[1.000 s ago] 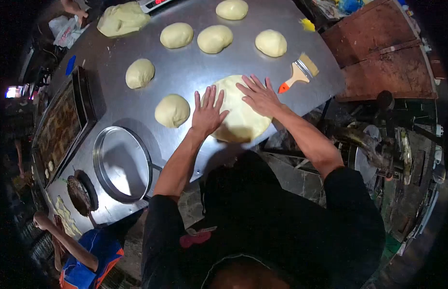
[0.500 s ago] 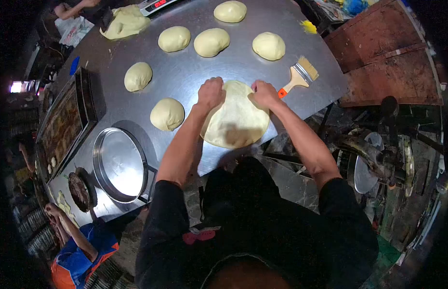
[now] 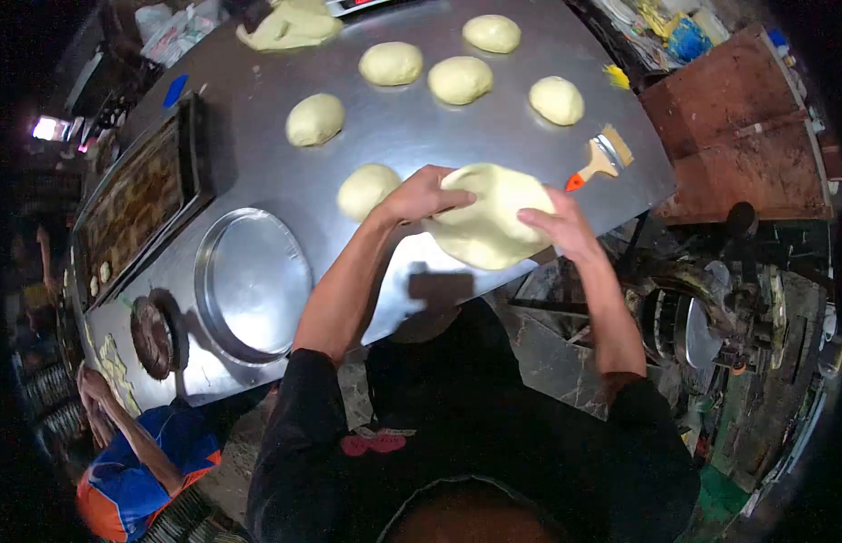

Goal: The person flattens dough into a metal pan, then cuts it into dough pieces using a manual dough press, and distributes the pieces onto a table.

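A flattened round of pale yellow dough (image 3: 495,204) hangs above the near edge of the metal table, lifted between both hands. My left hand (image 3: 423,196) grips its left side, thumb on top and the other fingers mostly hidden. On the opposite side, my right hand (image 3: 566,226) pinches the edge with the thumb over the dough. Just beyond my left wrist rests a dough ball (image 3: 367,191). A wide brush (image 3: 604,158) with an orange-tipped handle lies on the table past my right hand.
Several dough balls (image 3: 460,80) sit farther back on the metal table (image 3: 258,172). To the left are a round metal pan (image 3: 255,285), a dark baking tray (image 3: 136,213) and a brown round dish (image 3: 152,338). A co-worker in blue and orange (image 3: 154,457) is at lower left.
Both hands have raised the dough round off the table and shifted it right. Before, it lay flat with my hands at its far edge. The view has turned slightly.
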### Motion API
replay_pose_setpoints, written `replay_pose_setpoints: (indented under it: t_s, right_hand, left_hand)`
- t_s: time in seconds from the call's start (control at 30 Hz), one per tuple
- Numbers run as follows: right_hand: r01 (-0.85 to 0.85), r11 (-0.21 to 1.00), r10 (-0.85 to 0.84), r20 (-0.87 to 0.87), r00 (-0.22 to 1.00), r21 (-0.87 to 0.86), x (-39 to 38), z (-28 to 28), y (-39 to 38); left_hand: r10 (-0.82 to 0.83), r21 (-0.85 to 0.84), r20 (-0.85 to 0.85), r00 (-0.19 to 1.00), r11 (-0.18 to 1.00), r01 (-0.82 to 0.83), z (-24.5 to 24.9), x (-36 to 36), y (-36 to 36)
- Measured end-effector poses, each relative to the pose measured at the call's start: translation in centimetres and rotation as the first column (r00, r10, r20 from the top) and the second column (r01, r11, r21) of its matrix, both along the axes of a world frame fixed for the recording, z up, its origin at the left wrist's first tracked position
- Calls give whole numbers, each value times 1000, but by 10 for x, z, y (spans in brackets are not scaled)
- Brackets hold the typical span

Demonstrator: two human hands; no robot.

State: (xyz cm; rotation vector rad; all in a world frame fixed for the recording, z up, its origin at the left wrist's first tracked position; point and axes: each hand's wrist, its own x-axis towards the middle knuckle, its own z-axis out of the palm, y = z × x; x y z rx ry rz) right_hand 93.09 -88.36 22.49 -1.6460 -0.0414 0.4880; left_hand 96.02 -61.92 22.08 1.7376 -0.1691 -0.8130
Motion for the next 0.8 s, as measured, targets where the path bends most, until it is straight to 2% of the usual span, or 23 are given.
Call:
replay_pose_setpoints:
  t_s: [0.07,0.13,0.17,0.23,0.3,0.33,0.4,0.43,0.47,0.53,0.57,0.6,0.63,0.67,0.7,0.73,0.8]
  right_hand:
    - [25,1000,-23,134,991,-11,-23,43,31]
    - [21,999,-11,205,979,-44,-46,67,71]
    - [-10,1000,12,213,977,-10,-57,76,97]
    - [-56,998,50,231,972,20,-73,86,151]
    - [-104,989,130,282,951,-103,-88,92,201]
    - [-116,988,140,283,949,-99,-95,93,225]
    - [-212,976,196,227,954,45,-103,87,270]
    - [-218,975,202,228,952,46,-104,83,289]
    - [-278,952,255,177,951,125,-105,78,309]
    - [-375,892,369,74,927,253,-103,70,348]
    - [-406,877,417,13,909,258,-95,54,368]
    - [-452,868,466,-24,885,205,-83,31,387]
    - [-505,857,509,-16,860,102,-72,5,408]
    - [-522,844,529,24,849,-121,-72,1,427]
    - [-350,866,452,260,853,-358,-74,-19,449]
    - [-110,846,402,488,775,-522,-78,-43,472]
    - [-118,896,347,509,788,-429,-109,-64,518]
  left_hand:
    - [150,-186,93,984,974,-131,48,-35,35]
    - [212,-262,253,944,954,-144,61,-66,80]
    - [143,-139,288,947,984,-107,83,-82,108]
    - [182,-127,289,940,980,-150,95,-113,164]
    - [221,-113,323,920,974,-194,108,-141,210]
    - [231,-109,324,918,972,-206,120,-157,232]
    - [335,-67,185,924,942,-329,142,-182,271]
    - [376,-70,201,904,926,-370,127,-185,292]
    - [383,-69,207,900,924,-377,111,-193,311]
    - [514,-296,0,858,819,-491,101,-206,338]
    - [548,-341,-68,834,773,-535,95,-213,347]
    - [561,-346,-57,826,765,-543,81,-216,359]
    - [624,-46,41,780,781,-623,57,-218,371]
    - [654,256,153,741,698,-669,28,-218,384]
    - [449,391,642,622,505,-769,-14,-223,383]
    - [220,526,701,678,482,-700,-25,-228,385]
    - [-306,743,667,679,335,-580,-75,-236,377]
